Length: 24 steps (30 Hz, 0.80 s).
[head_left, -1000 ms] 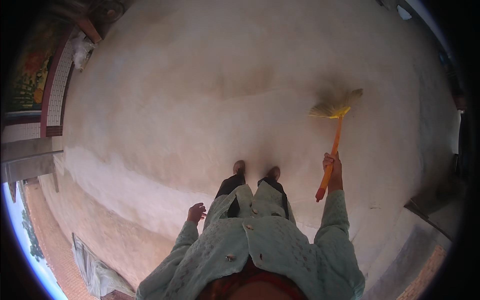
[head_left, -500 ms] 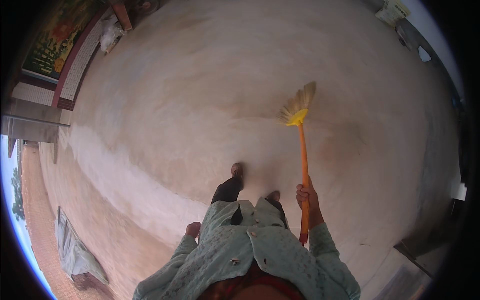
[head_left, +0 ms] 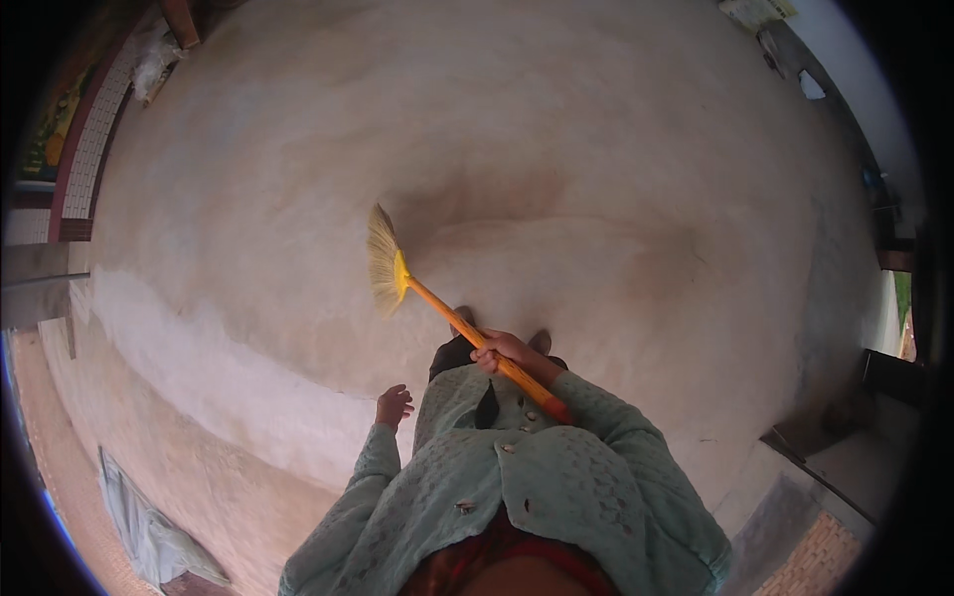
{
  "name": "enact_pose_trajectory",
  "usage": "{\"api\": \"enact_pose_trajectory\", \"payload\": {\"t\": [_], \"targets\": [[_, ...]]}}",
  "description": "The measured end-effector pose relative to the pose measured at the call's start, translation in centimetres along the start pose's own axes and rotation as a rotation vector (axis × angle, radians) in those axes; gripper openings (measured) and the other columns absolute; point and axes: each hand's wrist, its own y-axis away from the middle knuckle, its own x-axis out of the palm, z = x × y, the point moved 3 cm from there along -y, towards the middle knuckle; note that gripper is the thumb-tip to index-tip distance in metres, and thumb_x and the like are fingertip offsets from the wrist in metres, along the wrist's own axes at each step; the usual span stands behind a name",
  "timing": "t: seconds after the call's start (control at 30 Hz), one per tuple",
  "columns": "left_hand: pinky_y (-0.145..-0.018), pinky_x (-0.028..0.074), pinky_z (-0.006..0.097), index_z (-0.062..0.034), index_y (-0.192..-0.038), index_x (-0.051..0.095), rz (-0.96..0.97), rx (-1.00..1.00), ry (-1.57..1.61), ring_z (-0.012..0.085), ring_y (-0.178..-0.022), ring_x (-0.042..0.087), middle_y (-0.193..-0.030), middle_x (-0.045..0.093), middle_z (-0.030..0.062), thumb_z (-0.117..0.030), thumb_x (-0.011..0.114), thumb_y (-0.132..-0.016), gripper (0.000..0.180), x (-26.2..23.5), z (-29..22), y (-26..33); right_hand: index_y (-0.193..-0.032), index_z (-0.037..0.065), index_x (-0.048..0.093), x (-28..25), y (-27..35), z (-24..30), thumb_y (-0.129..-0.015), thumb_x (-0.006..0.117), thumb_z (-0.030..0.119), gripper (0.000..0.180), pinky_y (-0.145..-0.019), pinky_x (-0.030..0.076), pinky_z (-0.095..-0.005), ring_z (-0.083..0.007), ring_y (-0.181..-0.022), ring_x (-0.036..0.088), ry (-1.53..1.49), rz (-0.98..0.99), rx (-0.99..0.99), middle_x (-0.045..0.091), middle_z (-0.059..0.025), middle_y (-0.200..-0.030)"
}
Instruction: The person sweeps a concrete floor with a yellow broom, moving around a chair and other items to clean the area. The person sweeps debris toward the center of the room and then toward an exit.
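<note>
A broom [head_left: 442, 304] with an orange handle, a yellow collar and a fan of pale straw bristles slants across in front of my body. My right hand [head_left: 504, 351] is closed around the handle, partway up from its red end. The bristles are over the concrete floor, ahead and to the left of my feet. Off to my left side hangs my left hand [head_left: 395, 405], holding nothing, its fingers loosely bent and slightly apart. Both shoes show partly, just beyond the broom handle.
Concrete floor [head_left: 596, 109] spreads around me, with darker patches ahead. A clear plastic bag [head_left: 154, 65] lies by the wall at the far left. A grey sheet [head_left: 149, 526] lies at the lower left. Dark furniture [head_left: 845, 422] stands on the right.
My right hand has swung the broom from the right across to the left, so the bristles now point left. My left hand has moved slightly forward and its fingers have loosened.
</note>
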Motion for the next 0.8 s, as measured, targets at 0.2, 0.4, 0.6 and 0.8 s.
{"api": "enact_pose_trajectory", "payload": {"t": [0.2, 0.4, 0.6, 0.8], "targets": [[-0.046, 0.044, 0.025, -0.0036, -0.111, 0.047, -0.138, 0.028, -0.073, 0.0150, -0.054, 0.057, -0.079, 0.059, 0.0088, -0.017, 0.050, -0.077, 0.036, -4.7, -5.6, 2.4, -0.098, 0.007, 0.040, -6.0, -2.5, 5.4, -0.076, 0.042, -0.004, 0.025, -0.043, 0.041, -0.0169, -0.0048, -0.048, 0.041, -0.276, 0.001, -0.177, 0.043, -0.0070, -0.072], [-0.043, 0.044, 0.029, -0.0057, -0.107, 0.050, -0.190, -0.112, -0.069, 0.0178, -0.056, 0.057, -0.076, 0.057, 0.0082, -0.019, 0.052, -0.075, 0.035, -10.0, -0.9, 3.1, -0.072, 0.004, 0.038, -15.5, 10.6, 13.1, -0.077, 0.047, 0.005, 0.010, -0.042, 0.042, -0.0186, -0.0066, -0.047, 0.042, -0.355, -0.341, -0.553, 0.041, -0.0016, -0.060], [-0.043, 0.045, 0.028, -0.0051, -0.107, 0.049, -0.134, -0.060, -0.092, 0.0178, -0.054, 0.058, -0.077, 0.058, 0.0098, -0.017, 0.051, -0.076, 0.034, -5.7, -5.6, 0.7, -0.083, 0.008, 0.038, -16.7, 21.2, 17.8, -0.077, 0.043, 0.003, 0.009, -0.039, 0.039, -0.0172, -0.0064, -0.042, 0.037, -0.250, -0.720, -0.766, 0.038, -0.0002, -0.059], [-0.043, 0.044, 0.026, -0.0039, -0.108, 0.049, -0.094, -0.009, -0.082, 0.0164, -0.053, 0.057, -0.077, 0.059, 0.0099, -0.017, 0.051, -0.076, 0.035, -2.0, -9.2, -0.2, -0.121, 0.019, 0.025, -6.3, 20.7, 13.2, -0.077, 0.040, -0.001, 0.050, -0.038, 0.036, -0.0153, -0.0031, -0.043, 0.035, -0.107, -0.568, -0.869, 0.035, 0.0012, -0.059]]}}
